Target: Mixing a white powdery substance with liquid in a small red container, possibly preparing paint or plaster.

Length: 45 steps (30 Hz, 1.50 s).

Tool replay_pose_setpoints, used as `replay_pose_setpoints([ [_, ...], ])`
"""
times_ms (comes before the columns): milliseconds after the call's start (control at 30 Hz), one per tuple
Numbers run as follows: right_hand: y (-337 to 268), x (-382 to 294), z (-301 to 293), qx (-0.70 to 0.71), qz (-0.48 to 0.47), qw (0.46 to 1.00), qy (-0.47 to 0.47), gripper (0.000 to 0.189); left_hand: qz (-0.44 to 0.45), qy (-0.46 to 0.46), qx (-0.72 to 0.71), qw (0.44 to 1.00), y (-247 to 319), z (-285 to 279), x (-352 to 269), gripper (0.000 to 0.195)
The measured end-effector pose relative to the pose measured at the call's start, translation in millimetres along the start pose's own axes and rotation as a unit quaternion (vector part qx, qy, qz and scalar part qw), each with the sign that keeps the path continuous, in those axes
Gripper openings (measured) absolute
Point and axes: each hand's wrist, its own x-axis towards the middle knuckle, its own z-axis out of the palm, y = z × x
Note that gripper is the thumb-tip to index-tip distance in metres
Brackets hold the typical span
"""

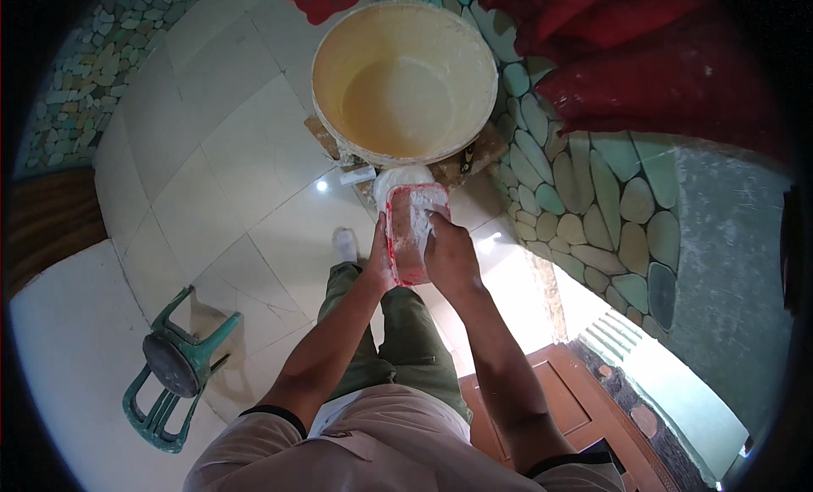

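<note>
My left hand point(379, 257) grips the left side of a red rectangular plastic container point(409, 263), held in front of my body. White paste or powder point(419, 219) coats its inside, mostly toward the right, and smears its rim. My right hand point(454, 254) is at the container's right side, with its fingers over the white material. Whether those fingers pinch anything is hidden. Just beyond stands a large cream-coloured tub point(406, 143), its inner wall stained. Between tub and container, a round white object point(387, 181) is partly covered.
Wooden boards point(486, 150) show under the tub, bearing a small black-and-yellow tool point(468, 158) and a white piece point(357, 176). A green plastic chair point(174, 365) is at left. Red cloth point(635, 66) hangs at right before a stone-patterned wall point(571, 181). A brown panelled door point(565, 397) is at lower right.
</note>
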Motion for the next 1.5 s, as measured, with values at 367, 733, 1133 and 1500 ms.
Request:
replay_pose_setpoints([
  [367,-49,-26,-43,-0.025,-0.017,0.996,-0.084,0.034,0.051,-0.029,0.013,0.998,-9,33,-44,0.059],
  [733,-76,-67,-47,-0.049,-0.182,0.982,-0.025,0.033,0.047,-0.044,0.053,0.997,-15,79,-108,0.055],
  [1133,-93,-74,-72,0.047,-0.174,0.984,0.009,0.034,0.096,-0.083,0.079,0.989,-18,99,-119,0.048],
  [1500,-95,-78,-68,0.044,-0.209,0.976,-0.041,0.037,0.086,-0.093,0.077,0.989,-13,97,-132,0.056],
])
